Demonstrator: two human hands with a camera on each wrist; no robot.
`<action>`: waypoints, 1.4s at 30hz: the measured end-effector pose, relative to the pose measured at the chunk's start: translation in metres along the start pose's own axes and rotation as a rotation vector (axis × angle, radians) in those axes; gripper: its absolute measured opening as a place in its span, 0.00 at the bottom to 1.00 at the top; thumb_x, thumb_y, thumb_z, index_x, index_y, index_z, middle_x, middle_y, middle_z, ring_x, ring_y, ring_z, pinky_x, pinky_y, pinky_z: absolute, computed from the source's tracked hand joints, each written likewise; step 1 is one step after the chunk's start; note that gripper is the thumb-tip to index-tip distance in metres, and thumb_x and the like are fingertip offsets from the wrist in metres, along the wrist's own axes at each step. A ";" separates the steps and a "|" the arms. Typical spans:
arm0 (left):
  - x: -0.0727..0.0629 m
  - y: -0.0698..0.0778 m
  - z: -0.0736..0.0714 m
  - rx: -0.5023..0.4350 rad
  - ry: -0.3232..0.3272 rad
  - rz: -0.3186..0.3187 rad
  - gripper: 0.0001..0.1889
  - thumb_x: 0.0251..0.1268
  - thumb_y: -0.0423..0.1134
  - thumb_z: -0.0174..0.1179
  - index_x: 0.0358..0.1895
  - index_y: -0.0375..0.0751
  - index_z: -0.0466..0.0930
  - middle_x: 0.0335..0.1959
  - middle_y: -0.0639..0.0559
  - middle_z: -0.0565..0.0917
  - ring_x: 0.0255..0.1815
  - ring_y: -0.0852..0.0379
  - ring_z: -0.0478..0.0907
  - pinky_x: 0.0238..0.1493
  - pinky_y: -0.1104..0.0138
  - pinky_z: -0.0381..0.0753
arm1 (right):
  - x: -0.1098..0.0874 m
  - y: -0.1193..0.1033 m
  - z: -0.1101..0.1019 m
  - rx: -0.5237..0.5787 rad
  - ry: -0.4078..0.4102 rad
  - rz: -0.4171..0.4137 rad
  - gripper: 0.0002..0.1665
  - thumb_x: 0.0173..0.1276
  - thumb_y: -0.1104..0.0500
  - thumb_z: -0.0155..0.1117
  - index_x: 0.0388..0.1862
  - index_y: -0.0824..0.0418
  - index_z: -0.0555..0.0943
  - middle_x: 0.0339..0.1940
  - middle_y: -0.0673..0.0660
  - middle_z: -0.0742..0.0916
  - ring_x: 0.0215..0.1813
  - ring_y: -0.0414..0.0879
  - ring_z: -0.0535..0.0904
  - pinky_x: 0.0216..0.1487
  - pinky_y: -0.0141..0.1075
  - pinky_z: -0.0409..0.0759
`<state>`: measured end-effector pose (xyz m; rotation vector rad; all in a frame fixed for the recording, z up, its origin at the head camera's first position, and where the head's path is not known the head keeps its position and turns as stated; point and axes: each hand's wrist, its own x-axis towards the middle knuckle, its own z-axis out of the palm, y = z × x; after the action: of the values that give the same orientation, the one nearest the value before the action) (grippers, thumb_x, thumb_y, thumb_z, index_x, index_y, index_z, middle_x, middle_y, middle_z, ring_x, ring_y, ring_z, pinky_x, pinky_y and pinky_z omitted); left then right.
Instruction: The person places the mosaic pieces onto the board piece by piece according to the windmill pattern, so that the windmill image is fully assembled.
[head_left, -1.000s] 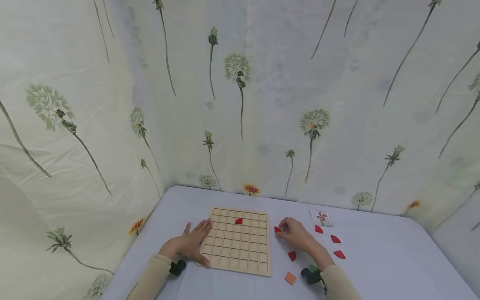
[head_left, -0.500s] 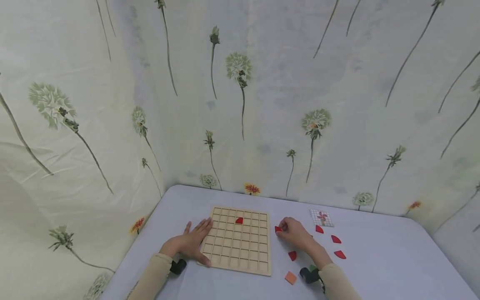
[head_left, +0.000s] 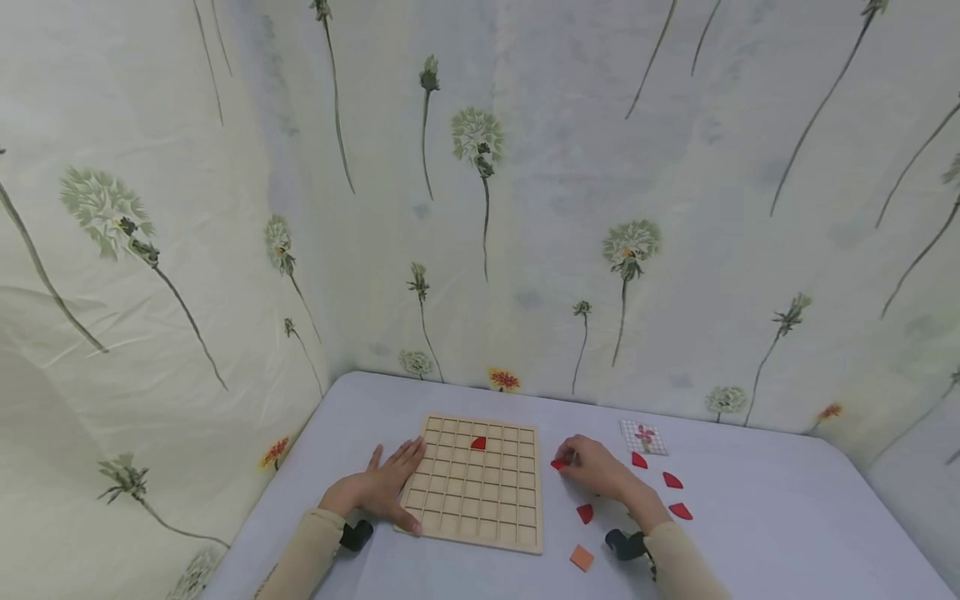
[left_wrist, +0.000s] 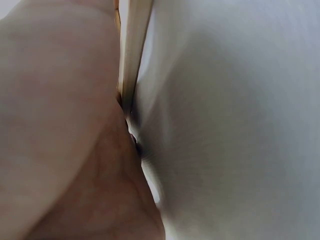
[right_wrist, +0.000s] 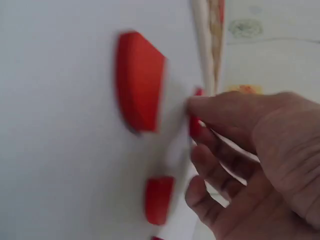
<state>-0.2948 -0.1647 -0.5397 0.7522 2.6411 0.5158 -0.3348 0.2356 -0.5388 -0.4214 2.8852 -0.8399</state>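
One piece (right_wrist: 195, 126) in right grip (head_left: 591, 468)

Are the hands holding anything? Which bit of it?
The right hand pinches a red piece; I can't tell by which edge or corner. The left hand grips nothing, resting on the edge of the wooden board.

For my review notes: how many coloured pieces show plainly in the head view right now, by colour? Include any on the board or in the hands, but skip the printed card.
Red pieces: 6
Orange square: 1
Total: 7
Pieces hidden from this view, if any, are not counted.
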 end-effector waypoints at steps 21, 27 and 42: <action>-0.002 0.000 0.000 0.012 -0.005 -0.018 0.70 0.40 0.69 0.70 0.78 0.40 0.33 0.80 0.45 0.34 0.80 0.44 0.31 0.72 0.37 0.26 | -0.003 -0.009 -0.009 0.030 0.043 0.189 0.21 0.58 0.46 0.73 0.35 0.57 0.74 0.26 0.53 0.78 0.24 0.45 0.72 0.21 0.34 0.72; -0.002 0.000 -0.001 0.006 -0.010 -0.016 0.70 0.40 0.68 0.70 0.78 0.40 0.33 0.80 0.44 0.34 0.80 0.44 0.31 0.72 0.36 0.25 | -0.004 -0.015 -0.008 -0.003 -0.008 0.234 0.21 0.57 0.49 0.74 0.35 0.59 0.74 0.26 0.54 0.78 0.25 0.45 0.73 0.21 0.33 0.72; 0.002 -0.002 0.002 0.005 -0.005 -0.004 0.71 0.38 0.70 0.69 0.78 0.39 0.33 0.80 0.44 0.33 0.80 0.44 0.30 0.71 0.36 0.24 | -0.007 -0.011 -0.002 -0.039 0.020 0.159 0.14 0.59 0.62 0.69 0.42 0.64 0.78 0.34 0.55 0.80 0.34 0.45 0.73 0.35 0.37 0.79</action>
<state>-0.2960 -0.1649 -0.5426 0.7491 2.6393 0.5056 -0.3263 0.2300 -0.5310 -0.1848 2.9100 -0.7673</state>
